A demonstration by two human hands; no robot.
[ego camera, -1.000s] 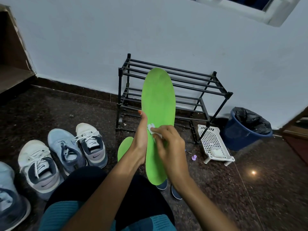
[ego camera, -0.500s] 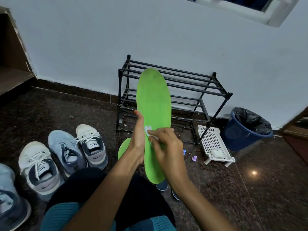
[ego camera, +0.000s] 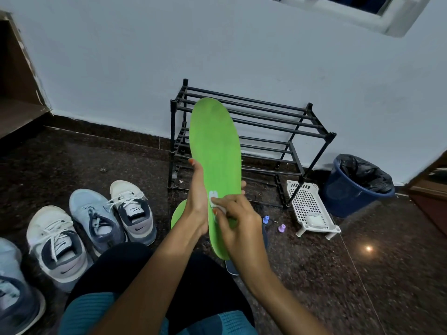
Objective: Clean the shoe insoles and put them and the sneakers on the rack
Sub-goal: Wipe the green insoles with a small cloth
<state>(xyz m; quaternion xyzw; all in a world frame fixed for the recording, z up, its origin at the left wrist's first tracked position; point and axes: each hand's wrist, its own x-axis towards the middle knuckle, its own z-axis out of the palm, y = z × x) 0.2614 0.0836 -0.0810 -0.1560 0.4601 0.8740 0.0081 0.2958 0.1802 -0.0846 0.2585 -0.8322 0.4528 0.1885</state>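
A bright green insole [ego camera: 216,151] stands upright in front of me, toe end up. My left hand [ego camera: 197,201] grips it round the middle, thumb on the left edge and fingertips showing at the right edge. My right hand [ego camera: 238,224] pinches a small white wipe [ego camera: 214,198] against the insole's lower half. A second green insole [ego camera: 177,215] lies on the floor behind my left wrist, mostly hidden. Several sneakers [ego camera: 131,211] sit on the floor at the left. The black shoe rack [ego camera: 266,131] stands bare against the wall.
A white perforated plastic stand [ego camera: 312,209] sits by the rack's right leg, two small purple pieces [ego camera: 281,228] beside it. A blue bin [ego camera: 355,187] with a black liner stands at the right. A wooden step [ego camera: 17,112] is at the far left.
The insole has swung slightly left and tilted more upright. My right hand with the wipe has stayed on its lower half, shifting a little against it.
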